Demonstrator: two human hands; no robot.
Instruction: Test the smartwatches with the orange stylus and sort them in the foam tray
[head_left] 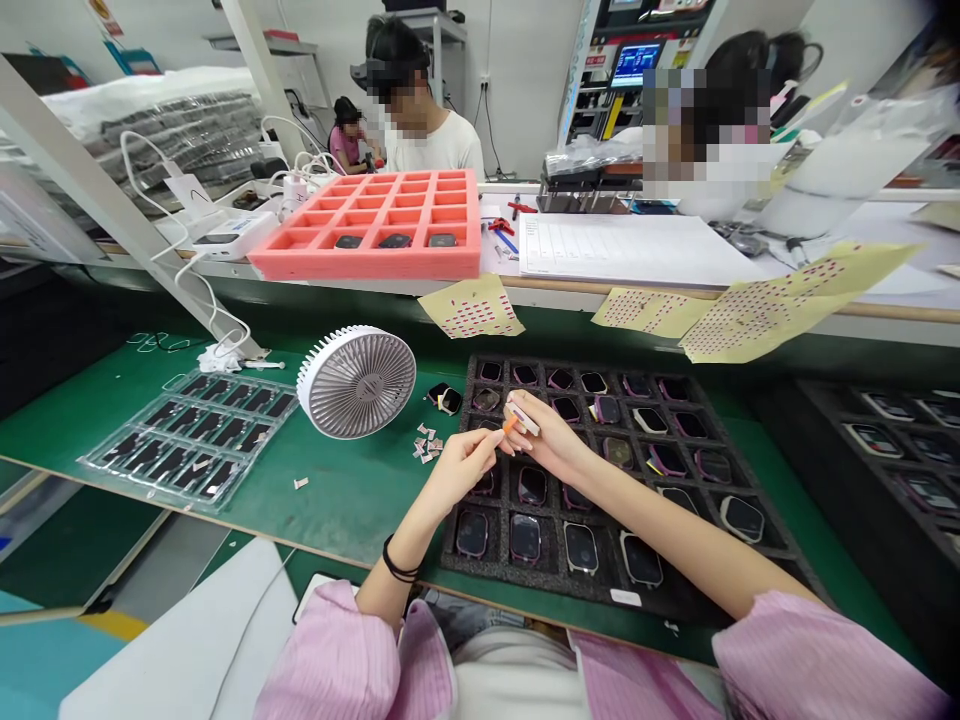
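A grainy black foam tray (553, 545) of glossy, rounded-square watches (472, 533) lies on the smooth green tabletop (360, 500). Above it, the right hand's (553, 430) fingers grip a small, pale-edged, flat piece (527, 420); the left hand's (466, 466) pinch a thin orange strip (511, 424).

On our tbl (270, 510) we've got a foam tray (498, 540) w/ watches (525, 538) in its slots; tabs (427, 447), then fan (360, 383) to its L, plastic tray (150, 488) far L. Shelf (562, 284) behind: divided box (367, 265) w/ 3 watches (395, 241) in front row, papers (622, 245) to its R.
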